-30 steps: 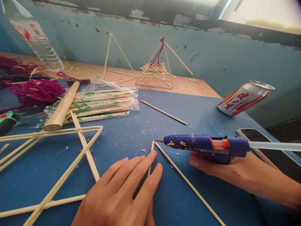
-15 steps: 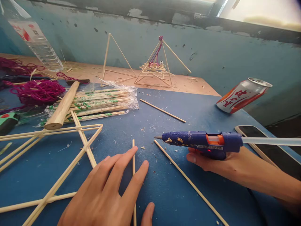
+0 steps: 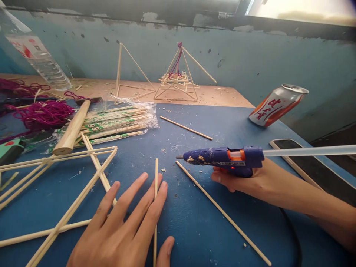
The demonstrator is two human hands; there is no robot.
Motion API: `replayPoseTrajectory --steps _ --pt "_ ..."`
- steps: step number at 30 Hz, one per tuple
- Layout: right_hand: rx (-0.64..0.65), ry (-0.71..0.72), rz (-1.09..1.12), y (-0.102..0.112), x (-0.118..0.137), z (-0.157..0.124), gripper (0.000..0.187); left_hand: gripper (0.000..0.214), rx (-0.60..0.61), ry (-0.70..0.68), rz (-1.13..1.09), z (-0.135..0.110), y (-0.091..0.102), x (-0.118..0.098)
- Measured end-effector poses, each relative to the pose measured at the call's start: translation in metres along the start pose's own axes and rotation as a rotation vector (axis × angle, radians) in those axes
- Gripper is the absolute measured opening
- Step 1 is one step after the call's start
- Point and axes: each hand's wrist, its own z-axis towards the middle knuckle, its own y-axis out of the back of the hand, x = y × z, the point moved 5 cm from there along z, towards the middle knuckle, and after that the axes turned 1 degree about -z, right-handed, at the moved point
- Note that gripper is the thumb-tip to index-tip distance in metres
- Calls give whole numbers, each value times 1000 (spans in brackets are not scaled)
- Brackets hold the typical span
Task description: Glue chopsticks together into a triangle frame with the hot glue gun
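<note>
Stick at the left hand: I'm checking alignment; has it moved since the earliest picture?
Yes, the stick has moved left, toward the wooden frame.

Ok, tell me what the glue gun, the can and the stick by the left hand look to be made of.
Glue gun: blue, fairly dull plastic, judging by the moulded body; its nozzle, grey and tapered, looks like metal.
Can: shiny metal, perhaps aluminium, given the bare silvery rim and printed side.
Stick: bare wood or bamboo, pale and smooth; no clear grain shows to settle which.
</note>
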Motion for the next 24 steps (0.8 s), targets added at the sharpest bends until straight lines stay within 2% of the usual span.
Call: replayPoseTrajectory --steps 3,7,13,18,24 --pt "29 -47 -33 0 -3 0 45 59 40 -31 -8 12 -4 -5" --pt "40 -49 -30 0 -4 0 50 65 100 -101 18 22 -5 -3" --pt "31 -39 -8 0 -1 0 44 76 118 -114 4 11 0 9" --pt "15 -20 -4 0 -5 1 47 63 229 -121 -34 9 -1 12" --pt "-11 18 -25 1 -5 0 40 52 240 -110 -31 23 -4 5"
